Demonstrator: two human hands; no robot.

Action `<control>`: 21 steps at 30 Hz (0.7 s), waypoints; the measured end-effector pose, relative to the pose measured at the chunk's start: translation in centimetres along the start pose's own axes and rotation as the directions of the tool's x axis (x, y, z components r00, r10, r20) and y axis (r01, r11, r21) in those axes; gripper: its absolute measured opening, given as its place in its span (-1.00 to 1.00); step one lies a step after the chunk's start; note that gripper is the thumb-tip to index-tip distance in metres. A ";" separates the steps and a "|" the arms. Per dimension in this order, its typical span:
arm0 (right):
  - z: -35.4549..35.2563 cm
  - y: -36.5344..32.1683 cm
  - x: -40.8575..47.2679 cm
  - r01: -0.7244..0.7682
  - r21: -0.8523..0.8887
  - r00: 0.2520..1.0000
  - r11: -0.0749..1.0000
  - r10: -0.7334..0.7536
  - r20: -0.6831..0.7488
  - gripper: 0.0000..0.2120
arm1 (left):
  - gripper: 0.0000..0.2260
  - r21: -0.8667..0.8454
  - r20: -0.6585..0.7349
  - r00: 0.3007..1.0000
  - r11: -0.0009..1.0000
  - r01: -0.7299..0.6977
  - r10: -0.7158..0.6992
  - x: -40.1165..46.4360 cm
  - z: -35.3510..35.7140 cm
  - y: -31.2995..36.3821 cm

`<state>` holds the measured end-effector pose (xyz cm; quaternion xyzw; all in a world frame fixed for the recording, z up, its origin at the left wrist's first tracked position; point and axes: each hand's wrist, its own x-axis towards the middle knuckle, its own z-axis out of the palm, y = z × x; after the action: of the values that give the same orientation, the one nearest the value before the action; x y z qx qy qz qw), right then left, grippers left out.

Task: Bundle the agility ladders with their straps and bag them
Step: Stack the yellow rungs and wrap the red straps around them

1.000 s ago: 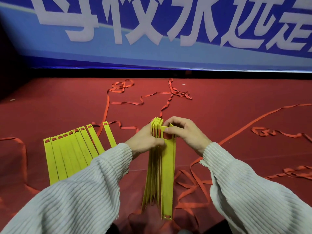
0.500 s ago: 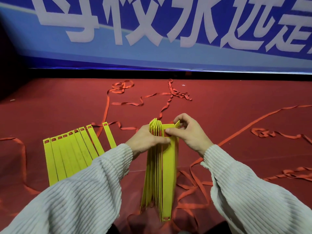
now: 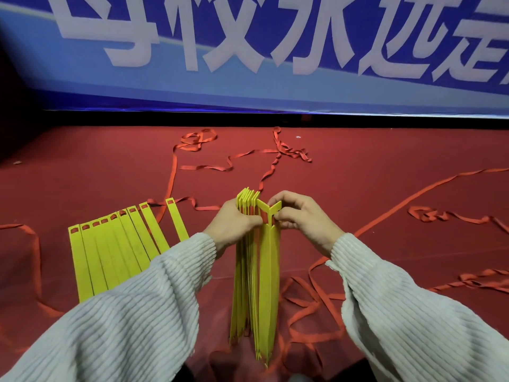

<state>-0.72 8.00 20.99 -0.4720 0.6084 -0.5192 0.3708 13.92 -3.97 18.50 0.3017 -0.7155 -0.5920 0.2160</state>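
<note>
Gathering yellow rungs into one upright pack, with plenty left to collect. Lying fanned and flat on the red floor at far left: the loose rungs, red strap showing through the slots at their far ends, partly hidden under the near sleeve. Trailing slack across the floor beyond and to the right: the red strap, looped and tangled in places.

Clamping the stacked rungs from the left: the left hand, its fingers curled round the far end of the pack, thumb pressing toward the middle. Standing on edge between the two arms, near end down by the lap. Pinching the nearest rung at its far tip: the right hand, fingers curled, the slotted end folding open into a small V.

Doing this well probably meaning keeping the left clamp firm so the pack is not splaying, squaring the far ends level, and drawing the strap slack clear rather than trapping it between rungs. Risking a kink if that bent tip is being forced.

Differing from half a second ago: rung tip now bending outward more sharply, right hand sitting slightly higher on it, pack holding its place.
</note>
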 end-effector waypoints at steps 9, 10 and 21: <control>0.7 -0.1 -0.2 0.033 -0.099 0.999 0.995 -0.031 0.023 -0.83 | -0.83 0.034 -0.006 0.999 0.999 -0.036 0.036 -0.2 0.0 0.0; 0.6 0.0 -0.1 0.045 -0.069 0.999 0.997 -0.045 -0.007 -0.87 | -0.84 0.020 -0.005 1.000 1.000 -0.021 0.021 -0.3 -0.1 0.0; -0.7 0.5 0.3 0.072 -0.092 0.993 0.993 -0.080 -0.089 -0.80 | -0.66 -0.084 0.228 0.974 0.996 0.034 -0.014 -0.7 -0.3 0.2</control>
<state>-1.60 7.89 20.65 -0.4861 0.6289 -0.5268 0.3011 14.63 -3.66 18.81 0.2310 -0.7053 -0.6557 0.1387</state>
